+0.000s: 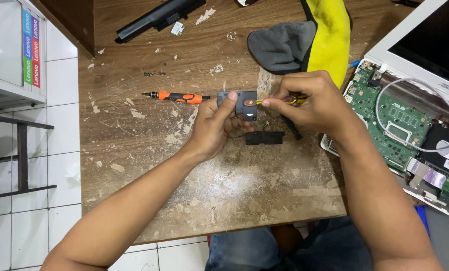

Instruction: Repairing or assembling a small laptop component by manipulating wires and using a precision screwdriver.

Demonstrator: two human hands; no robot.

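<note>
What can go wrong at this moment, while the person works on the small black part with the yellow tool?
1. The left hand holds the small black part in the air; the yellow tool in the right hand might slip onto the thumb.
2. The second black part lies just below, seemingly joined by thin wires, which could get pulled.
3. The opened laptop lies bare beside the right forearm, which might bump it.

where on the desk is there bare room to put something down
The near desk, between the forearms and the front edge, is bare. So is the left strip below the orange screwdriver. It is crowded around both hands, the black part and the open laptop at right.
</note>
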